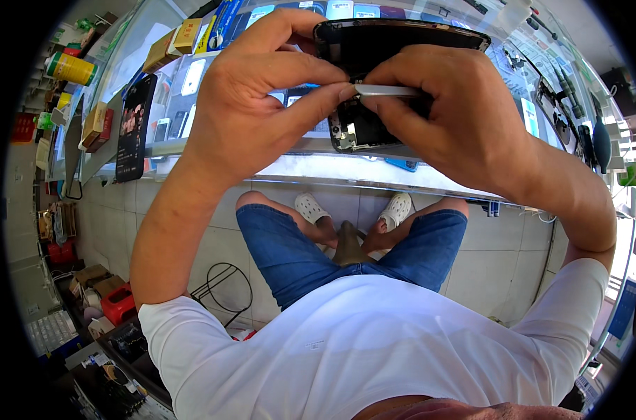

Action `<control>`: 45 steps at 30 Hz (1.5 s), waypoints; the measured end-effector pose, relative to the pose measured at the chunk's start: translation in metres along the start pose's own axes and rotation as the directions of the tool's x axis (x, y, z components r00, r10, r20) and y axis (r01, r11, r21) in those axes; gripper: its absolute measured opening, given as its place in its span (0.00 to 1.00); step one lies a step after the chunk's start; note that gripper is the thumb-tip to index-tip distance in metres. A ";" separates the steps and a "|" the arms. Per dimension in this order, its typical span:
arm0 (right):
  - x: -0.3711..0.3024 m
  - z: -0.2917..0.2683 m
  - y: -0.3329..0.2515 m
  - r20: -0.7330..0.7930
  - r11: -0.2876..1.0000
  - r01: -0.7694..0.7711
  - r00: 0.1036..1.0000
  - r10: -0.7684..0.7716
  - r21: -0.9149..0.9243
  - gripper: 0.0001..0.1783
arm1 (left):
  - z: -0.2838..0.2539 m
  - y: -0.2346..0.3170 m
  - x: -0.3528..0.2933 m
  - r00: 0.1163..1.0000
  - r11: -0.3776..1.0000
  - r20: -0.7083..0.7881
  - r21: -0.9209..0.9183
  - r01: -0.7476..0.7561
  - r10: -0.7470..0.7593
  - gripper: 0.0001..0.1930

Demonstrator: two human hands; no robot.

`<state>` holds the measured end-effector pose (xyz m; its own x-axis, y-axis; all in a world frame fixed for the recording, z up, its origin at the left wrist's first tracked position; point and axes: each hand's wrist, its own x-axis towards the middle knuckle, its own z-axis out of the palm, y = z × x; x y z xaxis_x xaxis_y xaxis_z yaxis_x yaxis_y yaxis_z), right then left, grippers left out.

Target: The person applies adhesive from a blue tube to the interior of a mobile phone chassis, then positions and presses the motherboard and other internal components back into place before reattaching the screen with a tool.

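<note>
An opened smartphone lies apart over the glass counter: its dark panel [402, 31] is tilted up at the far side, and its body [353, 133] with bare metal parts rests nearer me. My left hand [262, 98] is closed at the phone's left edge. Its thumb and forefinger pinch together by the inner parts, while other fingers curl behind the raised panel. In my right hand [458, 112] a slim flat silver tool [388, 91] is pinched between thumb and forefinger. The tool's tip meets my left fingertips; what lies between them is too small to tell.
The glass counter [297, 164] shows several phones inside. A dark phone with a lit screen [134, 129] stands at the left, near small boxes [97, 126] and a yellow can [71, 68]. A black phone part [557, 115] and a blue-black air blower [601, 143] lie at the right.
</note>
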<state>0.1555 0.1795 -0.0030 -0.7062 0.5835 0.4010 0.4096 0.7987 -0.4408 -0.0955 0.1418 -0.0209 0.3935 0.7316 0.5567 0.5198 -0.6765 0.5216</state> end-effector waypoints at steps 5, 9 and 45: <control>0.002 -0.001 -0.002 0.016 0.998 -0.060 0.998 0.060 0.007 0.11 | 0.001 0.001 -0.001 0.999 0.999 -0.009 -0.014 0.042 -0.042 0.10; 0.001 0.000 -0.004 0.021 0.996 -0.093 0.995 0.093 0.012 0.10 | 0.002 0.000 -0.002 0.998 0.997 -0.016 -0.056 0.060 -0.061 0.10; 0.003 0.009 0.016 -0.025 0.893 0.393 0.913 -0.408 -0.221 0.17 | 0.001 0.013 -0.001 1.000 0.991 0.000 0.137 -0.016 0.016 0.11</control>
<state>0.1553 0.1928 -0.0163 -0.7970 0.2105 0.5661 0.2160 0.9746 -0.0582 -0.0878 0.1323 -0.0152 0.4017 0.7204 0.5654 0.6120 -0.6704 0.4194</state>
